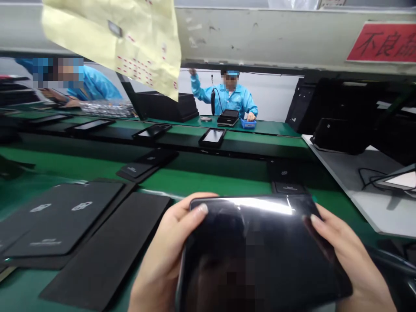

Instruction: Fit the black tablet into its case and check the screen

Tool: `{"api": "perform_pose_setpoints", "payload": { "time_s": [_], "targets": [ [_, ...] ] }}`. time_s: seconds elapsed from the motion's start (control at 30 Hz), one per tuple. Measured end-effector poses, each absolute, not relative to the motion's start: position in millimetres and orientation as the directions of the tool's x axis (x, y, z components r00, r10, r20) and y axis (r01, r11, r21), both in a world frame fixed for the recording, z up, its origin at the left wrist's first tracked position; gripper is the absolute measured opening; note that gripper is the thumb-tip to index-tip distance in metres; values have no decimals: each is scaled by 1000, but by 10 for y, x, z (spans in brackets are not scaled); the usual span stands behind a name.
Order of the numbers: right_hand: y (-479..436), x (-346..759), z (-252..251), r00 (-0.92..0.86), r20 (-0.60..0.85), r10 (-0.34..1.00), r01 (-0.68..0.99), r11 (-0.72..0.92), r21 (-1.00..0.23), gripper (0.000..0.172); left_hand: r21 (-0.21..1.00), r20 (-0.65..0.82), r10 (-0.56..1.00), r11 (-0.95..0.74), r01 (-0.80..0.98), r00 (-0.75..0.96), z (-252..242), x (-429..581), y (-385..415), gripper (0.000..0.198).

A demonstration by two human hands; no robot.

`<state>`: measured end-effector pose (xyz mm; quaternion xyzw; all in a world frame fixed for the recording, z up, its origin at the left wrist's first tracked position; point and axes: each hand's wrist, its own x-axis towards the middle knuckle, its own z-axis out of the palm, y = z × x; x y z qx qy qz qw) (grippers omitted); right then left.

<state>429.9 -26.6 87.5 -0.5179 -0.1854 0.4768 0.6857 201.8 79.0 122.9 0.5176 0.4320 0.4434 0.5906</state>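
A black tablet (260,251) with a glossy screen is held up in front of me, tilted towards my face. My left hand (169,247) grips its left edge, thumb on the front near the upper corner. On the opposite edge my right hand (347,251) is closed the same way, its thumb resting on the screen. The fingers behind the tablet are hidden. Left of my hands, a dark foam sheet (113,247) lies on the green bench (29,290). Beside it are black tablets (65,221), backs up with pale logos, partly overlapping.
A conveyor belt (182,169) crosses ahead, carrying black tablets (146,162). Trays with screens (212,136) line a raised track. Two people in blue (238,97) work beyond it. A yellow sheet (146,39) hangs from the overhead beam (260,34). A grey shelf (347,186) stands right.
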Motion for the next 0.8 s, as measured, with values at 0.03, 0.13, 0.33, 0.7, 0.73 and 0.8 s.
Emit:
{"api": "perform_pose_setpoints", "payload": {
  "time_s": [0.03, 0.13, 0.33, 0.7, 0.73, 0.8],
  "targets": [
    [-274, 4326, 850, 490, -171, 855, -423, 61, -904, 47, 994, 9, 967, 19, -110, 254, 1218, 1978, 749, 28],
    [-319, 4518, 699, 577, 186, 795, -160, 333, -929, 28, 964, 265, 900, -246, -99, 347, 1185, 1841, 694, 16],
    [-337, 4792, 459, 444, 534, 719, 71, 566, -821, 23, 755, 609, 559, -625, -197, 562, 1210, 1746, 720, 34],
    [-161, 4870, 308, 483, 533, 694, -82, 642, -762, 30, 754, 650, 526, -537, -378, 549, 1135, 1902, 579, 46],
    [-115, 4858, 299, 489, 508, 709, -114, 630, -768, 29, 753, 652, 528, -538, -379, 545, 1125, 1918, 575, 46],
    [-15, 4814, 275, 483, 462, 744, -166, 595, -786, 29, 741, 662, 518, -561, -370, 541, 1104, 1942, 569, 46]
  ]
}}
